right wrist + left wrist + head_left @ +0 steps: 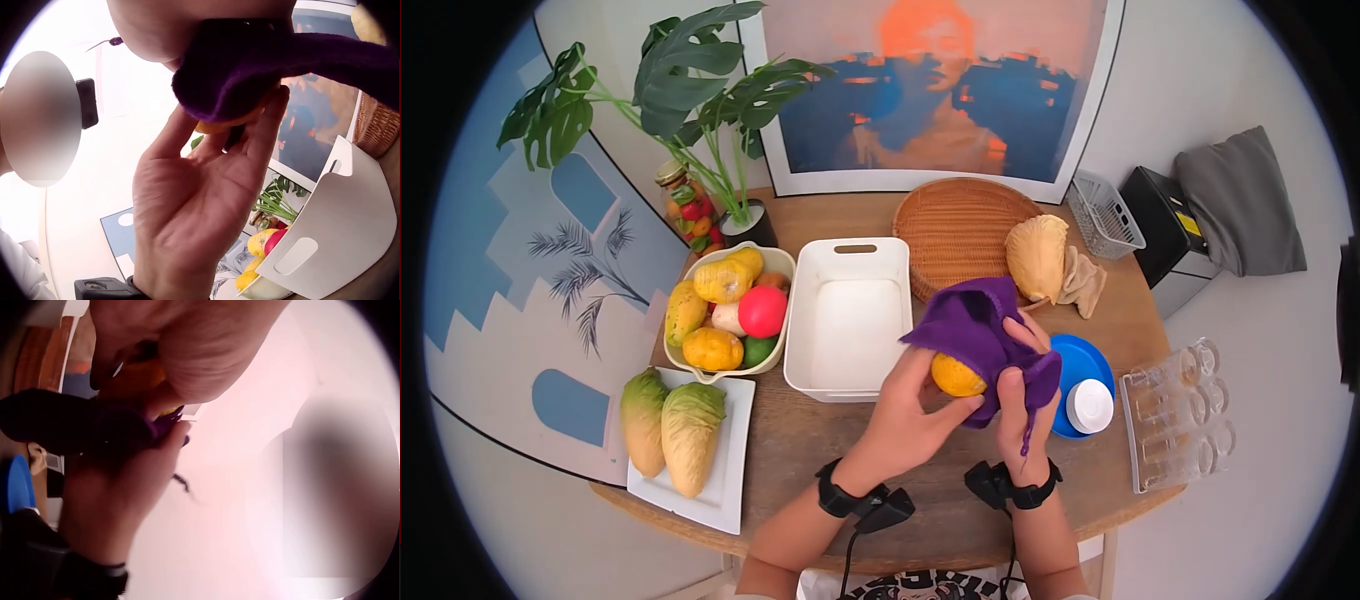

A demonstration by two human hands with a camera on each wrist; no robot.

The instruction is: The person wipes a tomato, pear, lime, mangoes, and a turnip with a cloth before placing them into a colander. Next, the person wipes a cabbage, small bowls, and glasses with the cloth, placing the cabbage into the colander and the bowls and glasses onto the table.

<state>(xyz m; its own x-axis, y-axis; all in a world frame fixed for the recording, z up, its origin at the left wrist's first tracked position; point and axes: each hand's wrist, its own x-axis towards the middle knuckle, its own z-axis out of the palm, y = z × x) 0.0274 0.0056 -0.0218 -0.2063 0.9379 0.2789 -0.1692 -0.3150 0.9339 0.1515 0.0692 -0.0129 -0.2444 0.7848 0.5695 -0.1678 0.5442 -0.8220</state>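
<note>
My left hand (905, 405) grips a yellow-orange fruit (957, 376) between fingers and thumb, above the front of the table. A purple cloth (970, 325) drapes over the fruit's upper side, and my right hand (1022, 405) holds it there with the thumb on the near side. One end of the cloth hangs below that hand, a thin cord dangling from it. From the right wrist view, the left hand (200, 187) reaches up around the fruit, whose orange underside (219, 127) shows under the cloth. The cloth hides most of the fruit.
A white bin (848, 388) stands left of the hands, beside a bowl (718, 375) of fruit. Two cabbages (693, 440) lie on a white plate (725, 500). Behind is a wicker tray (960, 225); rightward sit a blue plate (1085, 355) with a white round container (1090, 406) and a glass rack (1140, 440).
</note>
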